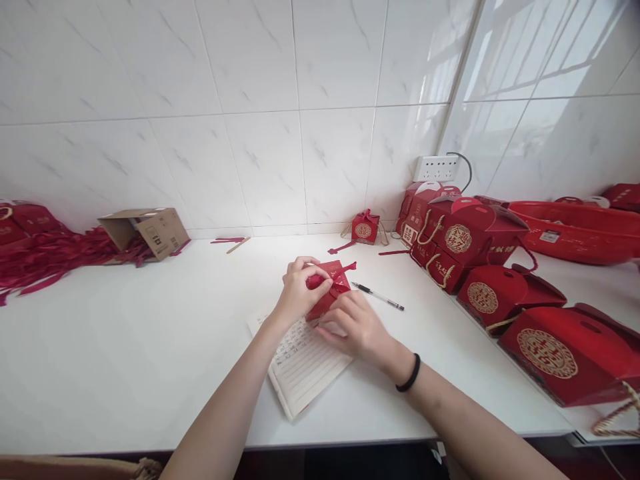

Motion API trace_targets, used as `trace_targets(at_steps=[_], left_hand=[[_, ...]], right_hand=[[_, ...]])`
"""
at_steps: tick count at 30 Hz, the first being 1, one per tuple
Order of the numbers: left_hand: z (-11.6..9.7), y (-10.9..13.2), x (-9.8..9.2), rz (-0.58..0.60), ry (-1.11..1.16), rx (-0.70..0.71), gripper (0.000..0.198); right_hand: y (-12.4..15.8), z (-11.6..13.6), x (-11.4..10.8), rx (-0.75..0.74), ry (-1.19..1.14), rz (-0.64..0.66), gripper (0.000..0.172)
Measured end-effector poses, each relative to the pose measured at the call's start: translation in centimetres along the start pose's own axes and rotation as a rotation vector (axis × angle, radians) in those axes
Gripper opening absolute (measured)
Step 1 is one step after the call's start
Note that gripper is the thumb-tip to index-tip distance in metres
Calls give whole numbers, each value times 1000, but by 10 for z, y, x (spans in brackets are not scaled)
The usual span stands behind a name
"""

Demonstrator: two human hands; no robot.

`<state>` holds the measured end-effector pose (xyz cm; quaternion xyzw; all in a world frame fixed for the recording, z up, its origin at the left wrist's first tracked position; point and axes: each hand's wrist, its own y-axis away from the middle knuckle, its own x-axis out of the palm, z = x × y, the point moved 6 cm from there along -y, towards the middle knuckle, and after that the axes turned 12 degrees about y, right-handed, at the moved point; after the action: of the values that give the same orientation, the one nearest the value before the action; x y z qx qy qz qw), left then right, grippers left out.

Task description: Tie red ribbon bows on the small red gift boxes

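Observation:
A small red box (327,268) with gold print lies on an open lined notebook (307,373) with handwriting on it. A red ribbon (345,269) crosses the box, with a loop or knot at its middle and a loose tail pointing right. My left hand (303,287) is closed, pinching the ribbon over the box between thumb and fingers. On the box's lower right side my right hand (357,327) is slightly blurred, its fingers curled close to the knot. What sits between those fingertips is hidden. A black-capped clear pen (379,295) lies right of the box.
Several red gift boxes (533,350) with rope handles line the right side, near a red plastic basin (580,230). A small finished-looking box (365,228) stands by the wall. At left are a cardboard box (163,232) and a heap of red ribbons (60,257).

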<state>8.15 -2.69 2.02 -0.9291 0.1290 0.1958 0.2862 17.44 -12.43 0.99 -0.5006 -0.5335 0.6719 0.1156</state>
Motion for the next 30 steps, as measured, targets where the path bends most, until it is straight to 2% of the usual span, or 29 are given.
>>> trace_targets(at_steps=[3, 7, 13, 18, 24, 30], left_hand=[[0, 1, 2, 37, 34, -33, 18], [4, 1, 5, 95, 97, -68, 22], [1, 1, 5, 104, 163, -22, 22], [-2, 2, 4, 134, 193, 24, 27], [-3, 2, 2, 184, 257, 8, 22], [-4, 2, -1, 237, 297, -20, 22]], right_hand=[[-1, 15, 11, -47, 99, 9, 7], [0, 10, 14, 61, 133, -43, 12], [1, 2, 14, 221, 88, -115, 15], [-1, 0, 11, 283, -32, -112, 29], [0, -5, 6, 356, -106, -107, 11], [-1, -2, 6, 306, -71, -77, 29]])
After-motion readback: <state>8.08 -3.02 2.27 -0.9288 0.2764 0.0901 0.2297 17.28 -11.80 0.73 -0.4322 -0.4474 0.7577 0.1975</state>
